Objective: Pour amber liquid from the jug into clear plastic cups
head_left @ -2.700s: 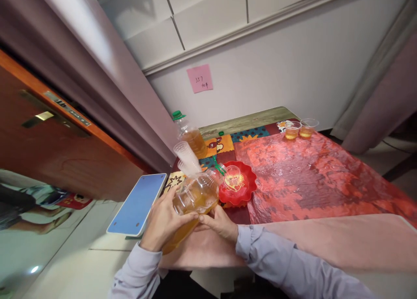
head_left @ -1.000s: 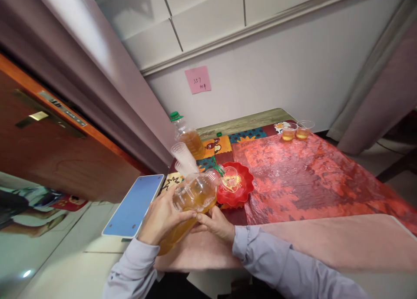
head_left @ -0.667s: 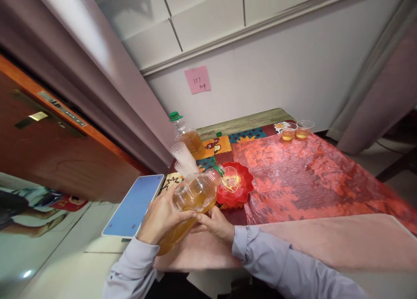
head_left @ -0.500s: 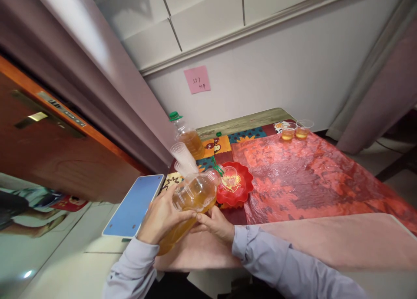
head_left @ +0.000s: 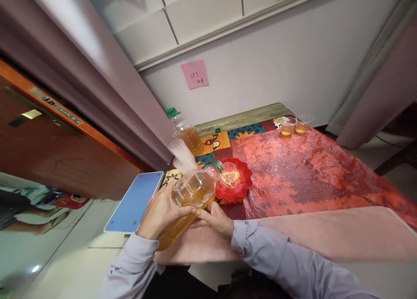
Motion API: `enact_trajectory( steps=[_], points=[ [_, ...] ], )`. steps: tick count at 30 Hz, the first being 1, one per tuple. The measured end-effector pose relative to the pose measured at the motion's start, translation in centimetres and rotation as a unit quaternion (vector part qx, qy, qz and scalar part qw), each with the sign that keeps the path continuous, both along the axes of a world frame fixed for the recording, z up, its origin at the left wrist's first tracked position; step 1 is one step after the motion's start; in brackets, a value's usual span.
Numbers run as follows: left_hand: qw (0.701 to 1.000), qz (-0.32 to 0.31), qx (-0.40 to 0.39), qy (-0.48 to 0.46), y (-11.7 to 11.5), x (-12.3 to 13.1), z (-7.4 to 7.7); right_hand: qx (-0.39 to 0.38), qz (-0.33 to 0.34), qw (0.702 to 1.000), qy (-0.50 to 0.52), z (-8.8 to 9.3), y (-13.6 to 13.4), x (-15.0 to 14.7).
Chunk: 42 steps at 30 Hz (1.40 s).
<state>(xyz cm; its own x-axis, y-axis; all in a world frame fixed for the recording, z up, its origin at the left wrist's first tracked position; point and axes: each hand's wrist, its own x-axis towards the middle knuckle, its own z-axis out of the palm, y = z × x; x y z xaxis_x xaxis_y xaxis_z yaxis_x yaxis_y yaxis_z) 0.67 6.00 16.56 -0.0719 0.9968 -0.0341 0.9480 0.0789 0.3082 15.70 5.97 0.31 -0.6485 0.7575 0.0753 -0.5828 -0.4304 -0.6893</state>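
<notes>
Bottle (head_left: 192, 192) of amber liquid, large, clear plastic, held tilted over the near part of the surface (head_left: 247, 116), neck close to a clear cup (head_left: 229, 169) on a red plate (head_left: 241, 189); left hand (head_left: 161, 212) clasped over the bottle's body; right hand (head_left: 211, 218) gripping it from beneath; second bottle (head_left: 185, 132), green-capped, upright behind a stack of cups (head_left: 181, 153); pair of filled cups (head_left: 288, 126) at the far edge.

Pink sticky note (head_left: 194, 73), green-capped bottle (head_left: 184, 132), two filled cups (head_left: 287, 126) at far edge, blue tablet (head_left: 134, 202)
</notes>
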Motion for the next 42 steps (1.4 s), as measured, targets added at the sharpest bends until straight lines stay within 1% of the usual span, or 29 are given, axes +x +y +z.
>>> enact_trajectory(
  steps=[5, 11, 20, 42],
  points=[
    [1.000, 0.001, 0.002, -0.001, 0.0, 0.1, 0.1, 0.005, 0.000, 1.000, 0.013, -0.2, 0.1, -0.1],
    [1.000, -0.005, 0.008, -0.006, 0.2, 0.1, 0.1, 0.005, 0.001, 1.000, 0.000, 0.1, 0.1, 0.2],
    [1.000, 0.014, -0.011, -0.002, 0.0, 1.1, 0.7, -0.003, -0.002, 1.000, -0.002, 0.4, 0.0, 0.2],
    [1.000, 0.006, -0.005, -0.005, 0.1, 0.8, 0.7, -0.003, 0.001, 1.000, -0.011, 0.6, 0.1, 0.4]
  ],
)
